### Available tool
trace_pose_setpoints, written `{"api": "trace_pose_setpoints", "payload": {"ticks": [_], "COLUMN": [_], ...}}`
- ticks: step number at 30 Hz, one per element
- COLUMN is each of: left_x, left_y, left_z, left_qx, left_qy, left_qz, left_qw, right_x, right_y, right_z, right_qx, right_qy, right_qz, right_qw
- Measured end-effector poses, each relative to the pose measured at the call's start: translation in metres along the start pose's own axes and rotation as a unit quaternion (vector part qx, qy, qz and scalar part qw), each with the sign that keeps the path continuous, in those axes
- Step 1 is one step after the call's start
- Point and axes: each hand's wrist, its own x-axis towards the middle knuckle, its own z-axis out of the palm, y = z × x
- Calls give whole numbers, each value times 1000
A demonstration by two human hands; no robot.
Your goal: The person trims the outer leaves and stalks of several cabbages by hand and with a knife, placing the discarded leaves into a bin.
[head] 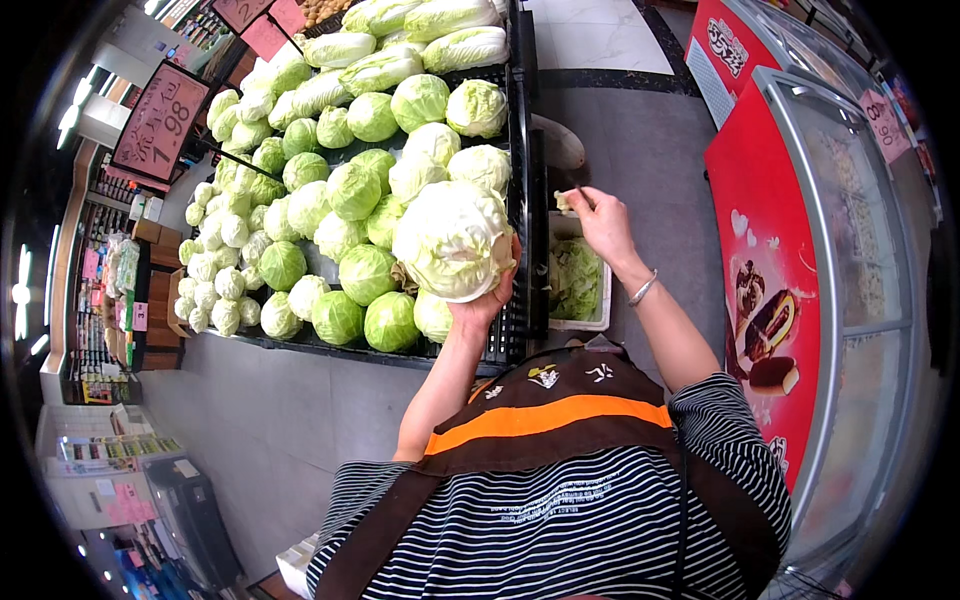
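A large pale cabbage [450,240] rests on my left hand [487,296], which supports it from below and the right side, over the edge of a black display rack [528,225]. My right hand [602,225] is to the right of the rack, above a white bin [604,300]. Its fingers pinch a small pale piece of leaf [562,201] and a thin dark object, perhaps a knife, mostly hidden by the fingers. Loose green leaves [576,281] lie in the bin. Round cabbages [367,274] fill the rack beside the held one.
Napa cabbages [465,49] lie at the rack's far end. A pink price sign [161,124] stands over the left side. A red chest freezer [757,247] with a glass top stands at the right, across a grey floor [652,157]. Shelves of goods are at the far left.
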Motion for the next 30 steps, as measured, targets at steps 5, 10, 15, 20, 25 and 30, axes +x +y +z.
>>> {"api": "trace_pose_setpoints", "payload": {"ticks": [5,10,15,20,25,30], "left_x": [-4,-11,-21,-36,-61,-66], "left_y": [21,56,53,44,41,30], "left_z": [-21,-53,-21,12,8,11], "left_qx": [121,578,832,389,454,458], "left_qy": [40,95,145,141,158,206], "left_qz": [28,169,131,113,105,137], "left_qw": [992,793,519,903,870,854], "right_x": [5,2,-22,-29,-30,-43], "right_y": [50,26,-52,-83,-71,-66], "right_z": [19,18,0,-8,2,2], "right_qx": [-36,-5,133,84,37,74], "right_qy": [10,-36,-138,-291,-409,-355], "right_qz": [-29,2,-60,-171,-182,-143], "right_qw": [999,999,980,937,893,921]}}
